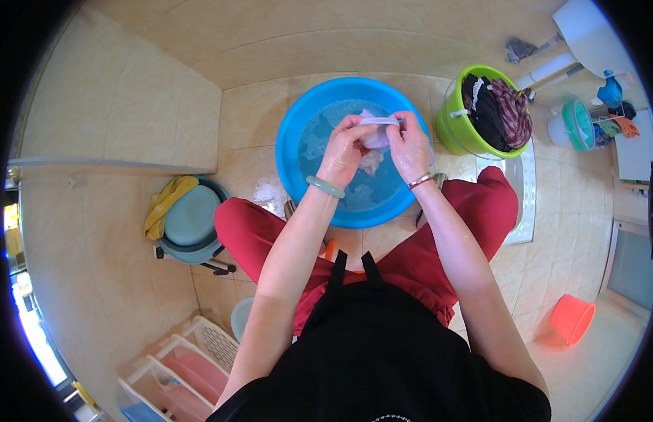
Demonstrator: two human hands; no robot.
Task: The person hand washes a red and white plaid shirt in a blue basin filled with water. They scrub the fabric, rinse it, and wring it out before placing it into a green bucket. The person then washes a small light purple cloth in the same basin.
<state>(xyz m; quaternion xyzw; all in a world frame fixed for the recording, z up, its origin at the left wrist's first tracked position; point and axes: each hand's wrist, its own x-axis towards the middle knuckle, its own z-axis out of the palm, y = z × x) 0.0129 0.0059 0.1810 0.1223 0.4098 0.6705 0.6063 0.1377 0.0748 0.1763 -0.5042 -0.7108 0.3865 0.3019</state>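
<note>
Over a large round blue basin of cloudy water, I hold up a small pale lilac cloth by its top edge. The exact kind of garment is hard to make out. My left hand pinches its left side, and a pale green bangle circles that wrist. Gripping the right side is my right hand, with thin bracelets at the wrist. Beneath the cloth, a pale bunched piece of fabric shows at the water's surface.
A green bucket full of dark and maroon clothes stands right of the basin, beside a white floor pan. Stacked basins with a yellow cloth are at left. A white rack and an orange-red bucket stand nearer.
</note>
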